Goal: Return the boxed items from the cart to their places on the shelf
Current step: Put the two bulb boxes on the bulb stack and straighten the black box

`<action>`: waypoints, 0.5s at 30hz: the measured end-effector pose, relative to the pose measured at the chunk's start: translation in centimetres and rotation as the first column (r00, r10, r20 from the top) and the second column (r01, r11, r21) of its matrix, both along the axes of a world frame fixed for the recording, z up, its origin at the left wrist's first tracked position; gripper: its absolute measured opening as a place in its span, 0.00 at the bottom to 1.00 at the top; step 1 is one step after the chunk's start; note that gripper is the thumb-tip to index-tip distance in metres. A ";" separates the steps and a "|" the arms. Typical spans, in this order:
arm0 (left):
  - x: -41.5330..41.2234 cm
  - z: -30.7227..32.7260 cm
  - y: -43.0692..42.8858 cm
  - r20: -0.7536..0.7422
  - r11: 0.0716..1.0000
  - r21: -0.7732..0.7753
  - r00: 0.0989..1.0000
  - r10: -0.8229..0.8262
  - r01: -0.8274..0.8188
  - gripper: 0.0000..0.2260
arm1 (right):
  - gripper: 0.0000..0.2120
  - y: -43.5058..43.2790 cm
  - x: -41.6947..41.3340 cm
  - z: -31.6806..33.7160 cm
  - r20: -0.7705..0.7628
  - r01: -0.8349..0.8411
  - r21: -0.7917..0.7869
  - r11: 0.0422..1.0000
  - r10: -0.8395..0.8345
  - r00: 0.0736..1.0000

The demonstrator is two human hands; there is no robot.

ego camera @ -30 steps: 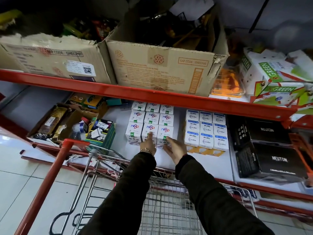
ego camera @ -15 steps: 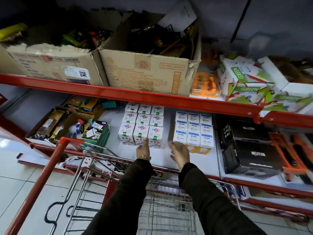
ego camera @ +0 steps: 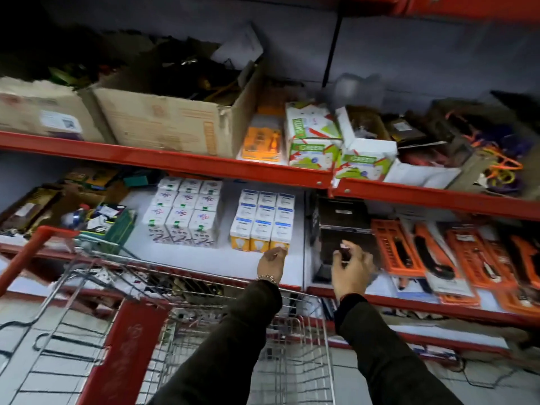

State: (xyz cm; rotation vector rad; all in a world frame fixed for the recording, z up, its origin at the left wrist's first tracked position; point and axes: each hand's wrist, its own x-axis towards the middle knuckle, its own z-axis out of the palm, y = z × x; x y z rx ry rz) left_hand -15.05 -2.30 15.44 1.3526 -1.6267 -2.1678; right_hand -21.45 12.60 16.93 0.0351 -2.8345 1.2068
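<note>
Both hands had moved right since the earlier frames, off the pink-logo boxes and toward the blue-labelled ones and the black boxes; the view had swung right too and blurred.

The shelf (ego camera: 204, 168) ran across the frame on red rails, its lower white deck carrying the goods. The cart (ego camera: 204, 340), wire with a red handle, stood against the shelf front under the arms; whether any boxes lay in it could not be told.

Two black boxes (ego camera: 344, 226) sat stacked right of the white ones, long sides running left to right. The pink-logo boxes (ego camera: 184, 214) stood upright in a three-by-three block, tops facing the camera, rows running back into the shelf. Just beside them, with a gap between, the blue-labelled boxes (ego camera: 263, 220) stood in a like block, bulb pictures on the front faces.

The right hand (ego camera: 352, 268) hung with fingers spread and curled in front of the lower black box, holding nothing. The left hand (ego camera: 271, 264) was loosely curled, fingertips at the front right blue-labelled box; real contact could not be told.
</note>
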 end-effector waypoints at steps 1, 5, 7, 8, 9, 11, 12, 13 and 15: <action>-0.9 0.0 1.4 0.000 0.999 -0.009 0.999 -0.038 0.038 0.16 | 0.19 1.6 -0.8 0.0 0.051 0.073 0.022 0.997 -0.074 0.996; -3.5 0.5 6.2 0.087 0.976 -0.081 0.977 -0.197 0.204 0.23 | 0.25 5.8 -3.5 -0.8 0.267 0.124 -0.012 0.992 -0.116 0.957; -4.3 0.4 7.8 0.133 0.959 -0.122 0.962 -0.239 0.255 0.24 | 0.23 6.8 -4.5 -1.4 0.331 0.088 -0.082 0.993 -0.056 0.942; -4.4 0.4 8.2 0.153 0.952 -0.143 0.957 -0.247 0.269 0.24 | 0.22 6.9 -4.7 -1.5 0.360 0.079 -0.097 0.992 -0.039 0.932; -4.4 0.2 8.3 0.168 0.949 -0.167 0.956 -0.240 0.268 0.23 | 0.22 6.9 -4.8 -1.6 0.373 0.077 -0.104 0.992 -0.033 0.927; -4.2 0.2 8.1 0.189 0.942 -0.217 0.958 -0.217 0.256 0.21 | 0.22 6.4 -4.7 -1.3 0.372 0.071 -0.111 0.991 -0.025 0.928; -4.3 0.2 7.8 0.202 0.932 -0.252 0.956 -0.214 0.262 0.21 | 0.22 6.2 -4.6 -1.2 0.364 0.064 -0.120 0.991 -0.016 0.931; -4.3 0.2 7.5 0.208 0.919 -0.290 0.955 -0.213 0.268 0.20 | 0.21 6.0 -4.6 -1.3 0.362 0.059 -0.131 0.990 -0.008 0.932; -4.5 0.1 6.9 0.215 0.897 -0.342 0.953 -0.216 0.280 0.20 | 0.21 5.7 -4.4 -1.1 0.377 0.076 -0.155 0.985 -0.013 0.926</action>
